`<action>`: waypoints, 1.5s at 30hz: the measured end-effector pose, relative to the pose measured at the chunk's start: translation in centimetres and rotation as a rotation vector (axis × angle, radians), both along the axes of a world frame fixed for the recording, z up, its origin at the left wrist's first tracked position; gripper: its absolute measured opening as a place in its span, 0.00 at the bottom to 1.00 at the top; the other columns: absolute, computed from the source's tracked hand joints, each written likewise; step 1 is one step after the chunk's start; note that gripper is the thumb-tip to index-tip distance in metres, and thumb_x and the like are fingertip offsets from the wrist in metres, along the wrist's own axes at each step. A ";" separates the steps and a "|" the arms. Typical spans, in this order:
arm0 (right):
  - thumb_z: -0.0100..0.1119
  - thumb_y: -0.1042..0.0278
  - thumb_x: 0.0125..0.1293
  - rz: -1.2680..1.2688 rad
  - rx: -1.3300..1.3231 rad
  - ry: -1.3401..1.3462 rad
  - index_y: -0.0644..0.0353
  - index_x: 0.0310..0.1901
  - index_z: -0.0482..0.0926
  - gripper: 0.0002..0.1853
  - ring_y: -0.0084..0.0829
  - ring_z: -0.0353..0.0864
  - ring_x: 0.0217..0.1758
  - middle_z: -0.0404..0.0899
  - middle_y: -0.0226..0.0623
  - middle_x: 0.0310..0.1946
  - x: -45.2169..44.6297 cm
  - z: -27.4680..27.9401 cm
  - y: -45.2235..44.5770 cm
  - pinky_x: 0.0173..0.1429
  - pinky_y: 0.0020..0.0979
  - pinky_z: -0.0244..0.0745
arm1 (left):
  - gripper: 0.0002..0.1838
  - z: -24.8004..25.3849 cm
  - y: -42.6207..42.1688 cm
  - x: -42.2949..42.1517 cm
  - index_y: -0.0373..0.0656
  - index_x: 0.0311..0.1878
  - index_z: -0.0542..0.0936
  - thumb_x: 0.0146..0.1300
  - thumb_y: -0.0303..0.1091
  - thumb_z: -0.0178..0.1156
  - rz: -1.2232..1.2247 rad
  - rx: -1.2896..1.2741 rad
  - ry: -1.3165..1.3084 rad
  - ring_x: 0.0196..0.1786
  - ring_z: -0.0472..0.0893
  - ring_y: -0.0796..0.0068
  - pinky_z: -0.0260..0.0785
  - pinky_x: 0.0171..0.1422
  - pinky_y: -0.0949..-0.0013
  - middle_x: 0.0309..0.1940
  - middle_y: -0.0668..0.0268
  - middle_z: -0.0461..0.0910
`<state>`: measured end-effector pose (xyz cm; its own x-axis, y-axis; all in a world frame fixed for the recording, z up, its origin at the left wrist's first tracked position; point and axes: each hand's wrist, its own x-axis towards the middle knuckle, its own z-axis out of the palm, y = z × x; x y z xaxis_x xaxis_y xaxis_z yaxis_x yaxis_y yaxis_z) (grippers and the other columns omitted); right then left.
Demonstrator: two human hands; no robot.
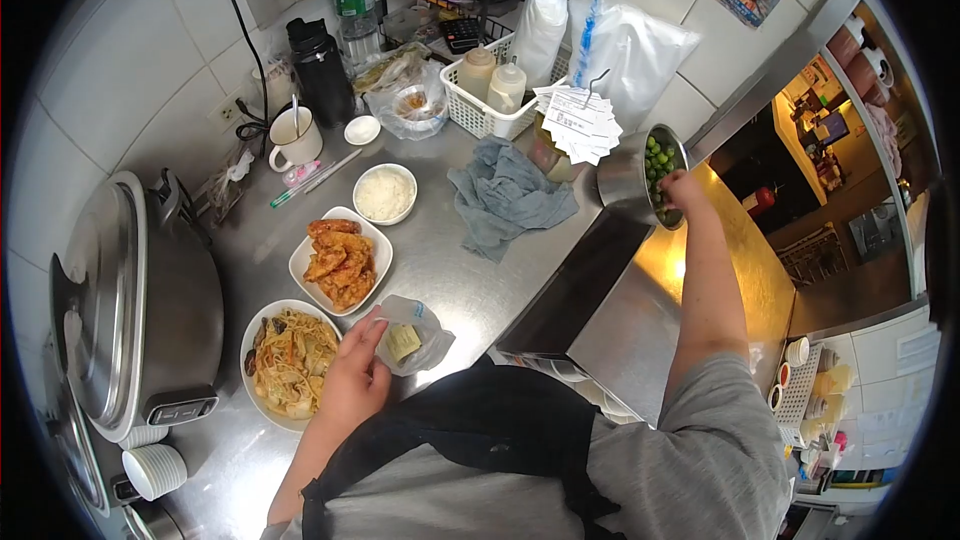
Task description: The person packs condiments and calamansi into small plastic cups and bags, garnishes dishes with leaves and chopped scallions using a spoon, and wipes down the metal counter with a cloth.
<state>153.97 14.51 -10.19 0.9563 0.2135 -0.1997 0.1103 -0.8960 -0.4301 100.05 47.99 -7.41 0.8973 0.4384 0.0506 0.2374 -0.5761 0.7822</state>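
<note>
My left hand [357, 368] pinches the edge of a small clear plastic bag [428, 345] between thumb and fingers. Inside the bag lies a pale yellow-green piece [402, 341]; its kind is unclear. Over at the right, my right hand [682, 190] reaches into the mouth of a metal pot [622, 180] that holds small green citrus fruits [658, 156]. Its fingers are curled among the fruits, and the fingertips are partly hidden. Beside my left hand are a bowl of stir-fried noodles [290, 360] and a square dish of glazed fried chicken [340, 265].
A bowl of rice [384, 193], a blue-grey cloth [510, 195] and a mug with a spoon [295, 138] stand on the steel counter [430, 240]. A large cooker [170, 310] is at left. At the back, a white basket [490, 112] holds squeeze bottles, near paper slips [582, 123].
</note>
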 end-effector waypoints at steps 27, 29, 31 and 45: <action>0.62 0.70 0.61 0.646 0.999 0.682 0.62 0.53 0.74 0.19 0.18 0.68 0.20 0.73 0.28 0.26 -28.2 10.1 14.1 0.22 0.19 0.63 | 0.23 -0.6 0.7 0.0 0.40 0.55 0.73 0.55 0.34 0.62 -0.018 0.306 0.049 0.48 0.79 0.57 0.75 0.48 0.61 0.57 0.59 0.72; 0.63 0.66 0.61 0.747 0.836 1.068 0.65 0.53 0.72 0.21 0.19 0.70 0.23 0.76 0.36 0.33 -32.4 9.3 16.7 0.22 0.18 0.62 | 0.23 -0.5 0.4 0.5 0.40 0.54 0.74 0.55 0.37 0.63 -0.029 0.352 0.068 0.50 0.78 0.57 0.74 0.50 0.61 0.55 0.58 0.72; 0.61 0.69 0.61 0.652 0.838 1.375 0.65 0.53 0.72 0.20 0.20 0.71 0.25 0.77 0.37 0.37 -35.3 7.2 18.8 0.23 0.18 0.63 | 0.22 -1.3 0.3 0.8 0.40 0.50 0.74 0.54 0.40 0.64 -0.104 0.624 0.212 0.49 0.78 0.58 0.74 0.50 0.61 0.50 0.58 0.73; 0.56 0.74 0.64 -0.093 1.080 1.494 0.64 0.54 0.70 0.17 0.31 0.79 0.45 0.76 0.42 0.46 -39.8 2.9 22.6 0.53 0.31 0.78 | 0.09 -1.5 3.1 0.7 0.41 0.42 0.78 0.59 0.31 0.57 0.032 0.359 0.043 0.35 0.80 0.52 0.75 0.39 0.55 0.39 0.57 0.75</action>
<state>114.14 37.10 -7.32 0.1474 0.7720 -0.6184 -0.8840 -0.1776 -0.4324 100.80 51.13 -8.96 0.8880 0.4275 0.1692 0.2879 -0.8039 0.5204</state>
